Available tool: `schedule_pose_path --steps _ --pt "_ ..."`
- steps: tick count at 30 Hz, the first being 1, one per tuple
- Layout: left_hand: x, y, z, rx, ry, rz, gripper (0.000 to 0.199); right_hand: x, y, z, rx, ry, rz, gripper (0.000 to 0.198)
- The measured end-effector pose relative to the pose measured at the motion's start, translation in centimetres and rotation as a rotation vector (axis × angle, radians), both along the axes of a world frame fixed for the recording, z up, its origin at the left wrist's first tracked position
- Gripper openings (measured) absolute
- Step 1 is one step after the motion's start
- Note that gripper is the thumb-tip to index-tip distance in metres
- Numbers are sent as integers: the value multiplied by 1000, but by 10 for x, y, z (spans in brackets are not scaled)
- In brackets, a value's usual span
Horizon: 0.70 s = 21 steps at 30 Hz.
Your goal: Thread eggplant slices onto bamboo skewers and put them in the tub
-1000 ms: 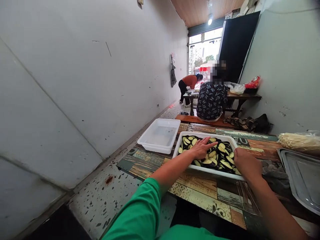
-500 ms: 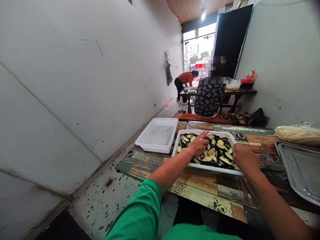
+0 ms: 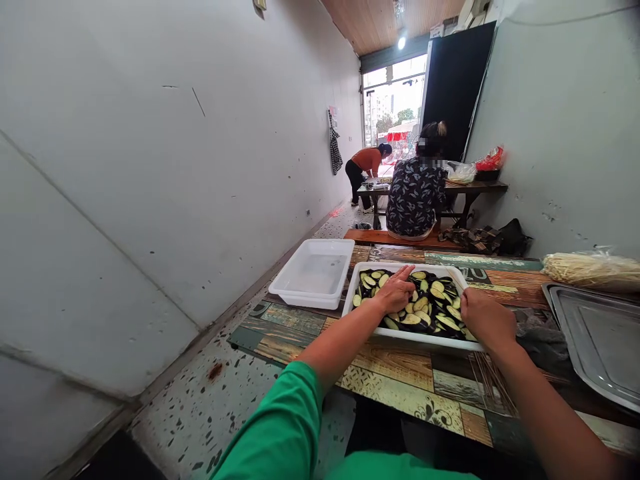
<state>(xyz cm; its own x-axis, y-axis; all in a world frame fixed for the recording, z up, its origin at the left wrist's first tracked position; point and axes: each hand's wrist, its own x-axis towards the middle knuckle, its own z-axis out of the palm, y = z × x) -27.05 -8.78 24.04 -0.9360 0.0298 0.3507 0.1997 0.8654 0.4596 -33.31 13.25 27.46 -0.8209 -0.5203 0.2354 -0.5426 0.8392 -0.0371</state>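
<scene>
Grip of the right hand [image 3: 487, 321]: fingers curled together at the right end of the white tray [image 3: 425, 339]; cannot tell what, if anything, is clamped in it. Left hand [image 3: 399, 295] lies on the eggplant slices [image 3: 443, 321], fingers stretched toward the tray's far side; palm side hidden, so cannot tell if that grip is on a slice. Slices have pale flesh, dark skin, overlap, fill the tray end to end. Tray sits on the patchwork-pattern table [image 3: 395, 387], between near and far edges.

White tub [image 3: 313, 295] just left of tray, toward the table's far left corner. Thin brown sticks [image 3: 493, 383] by the tray's near right corner, toward the table's near edge. Dark crumpled bag [image 3: 543, 340] just right of the right hand. Metal trays [image 3: 605, 340], overlapping, at the table's right edge. Pale bundle [image 3: 593, 270] in clear wrap beyond them, toward the far right corner; contents unclear.

Past the table's far edge: orange-brown bench [image 3: 367, 236] with a seated person [image 3: 413, 200], dark leaf-print top, back turned. Second table [image 3: 483, 189] ahead, red package [image 3: 490, 160] near its right end. Another person [image 3: 367, 160], orange top, bends over at its left end. Checked cloth [image 3: 335, 148] hangs on the left wall [image 3: 240, 147].
</scene>
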Motion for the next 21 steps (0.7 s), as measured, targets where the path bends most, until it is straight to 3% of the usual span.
schedule_pose_path --steps 21 --pt "1 -1 -3 -133 -83 26 20 0 0 -1 34 14 -10 32"
